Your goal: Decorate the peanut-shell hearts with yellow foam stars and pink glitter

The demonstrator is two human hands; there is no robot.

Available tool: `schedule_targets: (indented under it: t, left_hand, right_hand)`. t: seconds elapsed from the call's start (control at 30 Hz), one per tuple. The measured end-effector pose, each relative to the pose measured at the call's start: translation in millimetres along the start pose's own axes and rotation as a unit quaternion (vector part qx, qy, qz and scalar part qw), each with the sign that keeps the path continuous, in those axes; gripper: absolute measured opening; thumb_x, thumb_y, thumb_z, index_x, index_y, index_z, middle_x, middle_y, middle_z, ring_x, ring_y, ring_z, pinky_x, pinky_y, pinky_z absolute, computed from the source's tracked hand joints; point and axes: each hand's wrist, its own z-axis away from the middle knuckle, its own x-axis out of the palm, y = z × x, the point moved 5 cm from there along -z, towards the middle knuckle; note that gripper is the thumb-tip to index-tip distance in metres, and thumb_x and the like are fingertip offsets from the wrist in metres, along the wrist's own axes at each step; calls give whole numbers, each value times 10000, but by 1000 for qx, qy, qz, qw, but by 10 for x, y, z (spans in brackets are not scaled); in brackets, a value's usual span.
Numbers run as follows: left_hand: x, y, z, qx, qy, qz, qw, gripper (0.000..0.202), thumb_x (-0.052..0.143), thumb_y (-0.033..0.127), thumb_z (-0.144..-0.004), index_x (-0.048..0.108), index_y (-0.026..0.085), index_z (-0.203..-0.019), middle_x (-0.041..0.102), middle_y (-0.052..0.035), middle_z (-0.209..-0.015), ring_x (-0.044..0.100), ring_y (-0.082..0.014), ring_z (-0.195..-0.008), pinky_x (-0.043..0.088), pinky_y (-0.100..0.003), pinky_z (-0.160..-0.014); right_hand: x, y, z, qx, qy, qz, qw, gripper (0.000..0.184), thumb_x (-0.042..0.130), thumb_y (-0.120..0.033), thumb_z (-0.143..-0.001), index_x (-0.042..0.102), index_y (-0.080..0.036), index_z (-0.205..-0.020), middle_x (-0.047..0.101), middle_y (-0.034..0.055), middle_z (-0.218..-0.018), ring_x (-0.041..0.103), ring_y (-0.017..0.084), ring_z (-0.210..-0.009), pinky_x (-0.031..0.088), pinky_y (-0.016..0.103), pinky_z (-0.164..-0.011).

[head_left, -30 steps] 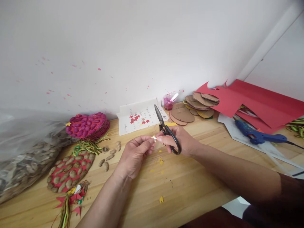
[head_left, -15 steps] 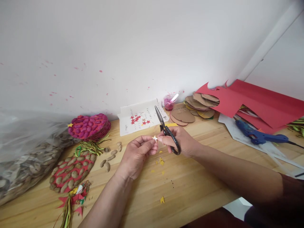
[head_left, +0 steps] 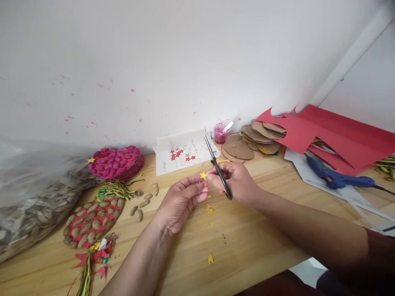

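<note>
Toward six o'clock in my view, the yellow star (head_left: 203, 175) sits between my right hand (head_left: 240, 183), gripping scissors (head_left: 221, 175) aimed at eleven o'clock, and my left hand (head_left: 182, 199), fingers curled; I can't tell whether they pinch it.

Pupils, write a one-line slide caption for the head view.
Right hand holding scissors and a yellow paper star, left hand close by, above a wooden tabletop.

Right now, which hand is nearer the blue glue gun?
Right. The right hand, holding scissors, is left of the glue gun; the left hand is farther left, beyond the right hand.
</note>
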Motion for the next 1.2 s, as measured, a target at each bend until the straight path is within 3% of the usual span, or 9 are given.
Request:
schedule_targets:
  t: [0.17,0.4,0.63,0.8,0.97,1.1,1.2]
  left_hand:
    - [-25,14,-21,11,-2,-4,1000,216,812,36,-762,788,87,-971,793,-121,-947,756,-148,-820,627,-219,-795]
    - [-181,145,-86,92,66,-27,993,181,770,68,-820,779,89,-1000,798,-154,-1007,776,-190,-877,631,-296,-883]
    - [-302,279,-165,139,131,-4,982,182,581,121,-968,748,93,-1034,786,-168,-1061,770,-202,-967,634,-303,-897]
    - [-121,427,-329,125,140,-31,982,210,562,233,-998,732,110,-1015,786,-159,-1026,765,-206,-946,607,-323,-909]
    - [73,601,-695,153,148,-63,975,320,524,380,-1021,711,122,-985,771,-170,-1039,748,-201,-951,561,-328,-932]
    - [154,657,-983,168,156,-86,970,369,510,455,-1017,712,147,-990,743,-197,-1197,700,-235,-1139,505,-344,-991]
    - [218,690,-1059,180,149,-112,966,371,491,452,-1024,731,171,-984,695,-187,-1339,605,-259,-1316,433,-367,-1061]
  right_hand:
    - [-28,29,-77,63,11,-62,996,331,893,-372,-605,695,-177,-785,597,-44,-524,534,103,-407,356,203,-365]
    - [-17,215,-184,47,32,-122,991,305,886,-367,-612,692,-172,-744,574,-56,-475,522,94,-395,362,197,-367]
    - [-32,275,-264,20,70,-180,981,343,883,-402,-589,668,-178,-733,562,-74,-519,515,79,-381,375,194,-357]
    - [-53,269,-278,22,73,-191,979,361,893,-404,-563,647,-182,-706,570,-67,-524,520,81,-375,369,191,-350]
    - [-59,278,-298,22,72,-189,979,357,897,-406,-582,647,-188,-712,553,-65,-505,533,92,-378,366,185,-340]
    - [-62,281,-313,17,66,-180,981,374,908,-421,-590,636,-187,-696,553,-55,-530,538,88,-382,377,189,-342]
    - [-62,288,-324,13,55,-166,985,397,892,-481,-613,642,-188,-713,554,-48,-537,536,87,-388,376,186,-342]
